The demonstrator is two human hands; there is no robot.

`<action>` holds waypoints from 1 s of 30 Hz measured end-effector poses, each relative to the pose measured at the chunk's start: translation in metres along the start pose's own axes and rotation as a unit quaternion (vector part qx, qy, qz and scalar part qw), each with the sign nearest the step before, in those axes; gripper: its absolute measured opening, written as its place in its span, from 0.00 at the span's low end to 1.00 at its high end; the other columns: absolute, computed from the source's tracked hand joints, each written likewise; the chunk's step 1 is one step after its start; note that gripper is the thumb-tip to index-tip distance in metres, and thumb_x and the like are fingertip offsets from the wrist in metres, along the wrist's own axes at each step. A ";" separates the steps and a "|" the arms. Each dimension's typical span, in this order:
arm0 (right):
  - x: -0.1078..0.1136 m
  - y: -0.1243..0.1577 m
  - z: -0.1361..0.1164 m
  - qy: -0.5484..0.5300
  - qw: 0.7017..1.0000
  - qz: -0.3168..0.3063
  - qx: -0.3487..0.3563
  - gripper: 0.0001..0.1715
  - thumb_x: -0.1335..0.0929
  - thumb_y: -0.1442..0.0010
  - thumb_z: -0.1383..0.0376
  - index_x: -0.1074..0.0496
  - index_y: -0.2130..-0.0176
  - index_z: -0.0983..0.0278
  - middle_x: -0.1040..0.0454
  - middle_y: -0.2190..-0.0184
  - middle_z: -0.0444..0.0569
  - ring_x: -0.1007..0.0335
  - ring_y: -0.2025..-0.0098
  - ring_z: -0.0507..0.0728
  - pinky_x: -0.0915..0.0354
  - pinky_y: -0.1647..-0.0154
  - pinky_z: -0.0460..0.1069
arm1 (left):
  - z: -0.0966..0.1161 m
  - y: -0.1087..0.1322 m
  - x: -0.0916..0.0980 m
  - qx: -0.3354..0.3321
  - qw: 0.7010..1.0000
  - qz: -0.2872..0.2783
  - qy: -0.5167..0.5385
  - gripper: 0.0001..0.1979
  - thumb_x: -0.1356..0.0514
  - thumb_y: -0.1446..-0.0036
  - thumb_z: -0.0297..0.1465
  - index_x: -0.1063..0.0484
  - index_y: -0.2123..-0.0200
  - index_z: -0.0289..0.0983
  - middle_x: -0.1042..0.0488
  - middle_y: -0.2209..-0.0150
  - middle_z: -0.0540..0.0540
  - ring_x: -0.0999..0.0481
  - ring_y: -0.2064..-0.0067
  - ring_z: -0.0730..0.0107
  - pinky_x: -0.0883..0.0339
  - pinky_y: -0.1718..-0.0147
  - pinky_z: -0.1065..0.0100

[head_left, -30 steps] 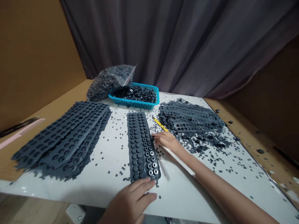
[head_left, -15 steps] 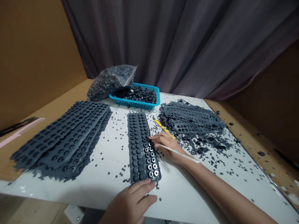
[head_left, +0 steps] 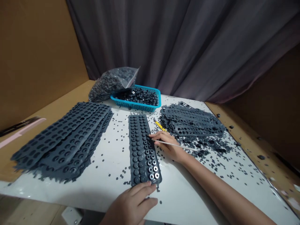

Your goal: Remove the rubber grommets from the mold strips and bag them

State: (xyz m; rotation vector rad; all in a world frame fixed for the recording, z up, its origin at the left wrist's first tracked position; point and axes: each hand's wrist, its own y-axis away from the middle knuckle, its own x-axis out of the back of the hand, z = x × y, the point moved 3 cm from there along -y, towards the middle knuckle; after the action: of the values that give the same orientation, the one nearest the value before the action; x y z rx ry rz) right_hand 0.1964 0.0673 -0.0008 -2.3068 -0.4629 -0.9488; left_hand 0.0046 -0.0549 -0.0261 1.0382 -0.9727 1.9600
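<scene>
The dark rubber strip (head_left: 141, 150) lies lengthwise on the white table (head_left: 100, 184), between the two hands, running from the near edge toward the blue basket (head_left: 134, 107) on the far side. The left hand (head_left: 132, 201) rests with its fingers extended over the strip's near end, grasping nothing visible. The right hand (head_left: 172, 151) is at the strip's right edge, about midway along, its fingers narrowed around a thin white stick (head_left: 185, 146); the fingertips hide the stick's left end. A second earlier, the right fingertips were just right of the strip and the stick sloped steeply toward the near right; now they meet its edge and the stick lies closer to level across the hand. The left hand has stayed at the near end.
</scene>
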 end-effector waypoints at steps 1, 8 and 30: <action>-0.001 0.000 -0.001 -0.002 1.000 -0.004 0.000 0.10 0.40 0.36 0.59 0.33 0.62 0.61 0.25 0.57 0.53 0.31 0.54 0.57 0.36 0.54 0.53 | 0.000 0.000 -0.001 -0.001 1.000 0.004 -0.004 0.27 0.49 0.61 0.19 0.34 0.54 0.37 0.30 0.47 0.43 0.33 0.46 0.64 0.33 0.51 0.66; -0.005 -0.004 0.004 0.089 0.996 -0.020 0.021 0.10 0.40 0.35 0.61 0.33 0.58 0.61 0.25 0.56 0.52 0.31 0.55 0.58 0.39 0.55 0.55 | -0.001 0.001 0.001 -0.003 1.000 0.019 -0.004 0.24 0.49 0.57 0.20 0.34 0.53 0.38 0.29 0.48 0.44 0.33 0.46 0.65 0.32 0.52 0.67; -0.011 -0.013 -0.007 -0.007 0.999 -0.043 0.007 0.07 0.39 0.37 0.63 0.33 0.60 0.60 0.25 0.56 0.52 0.31 0.55 0.59 0.37 0.54 0.56 | -0.002 0.003 -0.002 0.001 1.000 0.028 -0.008 0.18 0.47 0.49 0.23 0.33 0.54 0.38 0.29 0.48 0.46 0.33 0.46 0.66 0.33 0.51 0.68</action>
State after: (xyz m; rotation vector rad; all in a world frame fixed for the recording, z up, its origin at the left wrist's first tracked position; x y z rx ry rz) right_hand 0.1785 0.0714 0.0003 -2.2989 -0.5768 -0.9679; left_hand 0.0023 -0.0549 -0.0294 1.0395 -1.0184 2.0012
